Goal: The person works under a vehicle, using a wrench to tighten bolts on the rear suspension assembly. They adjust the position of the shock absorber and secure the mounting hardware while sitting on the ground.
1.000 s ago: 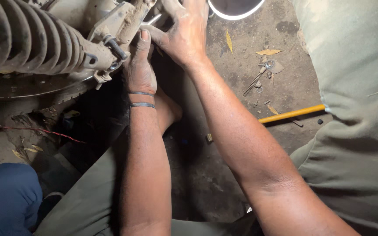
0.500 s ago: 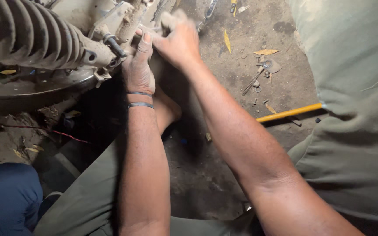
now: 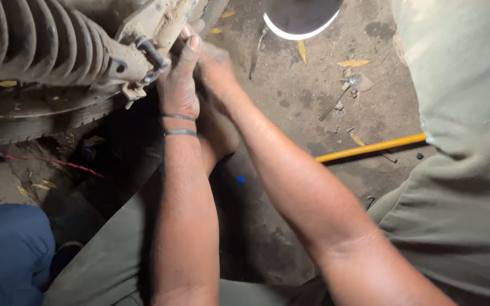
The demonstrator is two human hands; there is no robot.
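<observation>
A dirty vehicle strut with a thick coil spring (image 3: 35, 42) lies at the upper left, ending in a pale metal bracket (image 3: 157, 25) with a dark bolt (image 3: 151, 52). My left hand (image 3: 178, 85), two thin bands on its wrist, presses against the bracket's lower end with the fingers curled on it. My right hand (image 3: 214, 65) reaches in just behind it, touching the same bracket; its fingers are hidden by the left hand and the metal.
A yellow rod (image 3: 370, 148) lies on the dirt floor at right. Loose bolts and washers (image 3: 350, 85) are scattered above it. A round lit object (image 3: 301, 17) sits at the top. A tyre (image 3: 41, 110) lies under the spring. A blue-clothed knee (image 3: 7, 249) is at lower left.
My right hand has slid from above the bracket down behind my left hand. The view has shifted, so the strut sits further left and the lit object shows again.
</observation>
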